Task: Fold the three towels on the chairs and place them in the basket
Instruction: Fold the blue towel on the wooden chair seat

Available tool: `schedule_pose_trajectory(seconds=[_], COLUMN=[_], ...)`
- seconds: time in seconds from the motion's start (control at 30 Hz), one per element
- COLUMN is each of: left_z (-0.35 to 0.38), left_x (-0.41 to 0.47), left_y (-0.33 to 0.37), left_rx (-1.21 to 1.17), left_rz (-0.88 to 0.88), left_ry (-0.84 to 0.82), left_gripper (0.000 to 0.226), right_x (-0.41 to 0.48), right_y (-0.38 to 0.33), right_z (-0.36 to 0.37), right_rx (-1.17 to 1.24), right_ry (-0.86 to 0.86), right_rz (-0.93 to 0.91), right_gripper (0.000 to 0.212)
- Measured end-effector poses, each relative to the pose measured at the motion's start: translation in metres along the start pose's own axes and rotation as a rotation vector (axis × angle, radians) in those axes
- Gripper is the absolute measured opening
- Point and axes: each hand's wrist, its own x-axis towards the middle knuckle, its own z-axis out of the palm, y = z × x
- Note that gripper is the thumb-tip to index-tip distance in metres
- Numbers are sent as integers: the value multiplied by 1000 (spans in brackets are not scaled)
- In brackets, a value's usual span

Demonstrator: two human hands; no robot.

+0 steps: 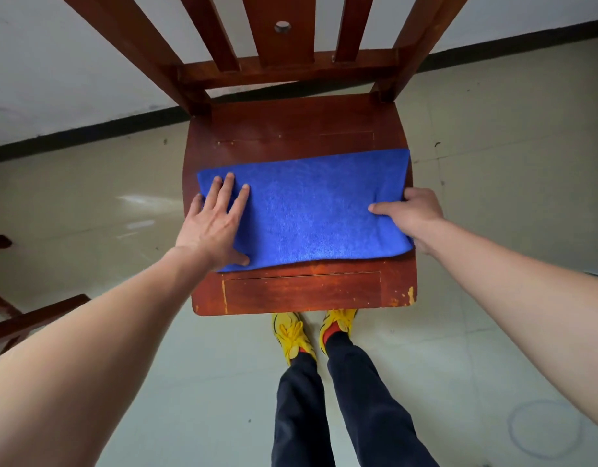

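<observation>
In the head view, mid-frame, we see the blue towel [307, 207] lying folded to a strip on the chair [301, 294] seat. Our left hand [211, 224] presses it flat, fingers spread; our right hand [413, 214] pinches its right end, thumb on top. It looks soft, light and limp, so we judge the short ends the best hold. No basket shows.

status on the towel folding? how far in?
Done: blue towel lies folded into a strip on the chair seat. In hand: left hand pressing it flat, right hand gripping its right end. Left: finish folding, basket it. Basket and other towels out of view.
</observation>
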Motion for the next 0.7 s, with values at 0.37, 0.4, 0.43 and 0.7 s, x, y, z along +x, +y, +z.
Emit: schedule_pose_trajectory(seconds=[0.37, 0.4, 0.43, 0.7], left_z=[3, 4, 5, 26], left_x=[-2, -3, -5, -45], left_y=[-9, -10, -12, -46], left_rx=[-24, -46, -74, -359], left_rz=[-35, -52, -66, -141], left_ry=[-6, -2, 3, 118], left_gripper=[154, 153, 153, 129], right_x=[-39, -48, -56, -95], right_y=[-31, -40, -47, -70], right_z=[-33, -29, -23, 95], right_rx=[230, 218, 195, -291], right_ry=[-203, -214, -224, -173], right_rz=[-272, -338, -400, -616], right_gripper=[31, 33, 35, 45])
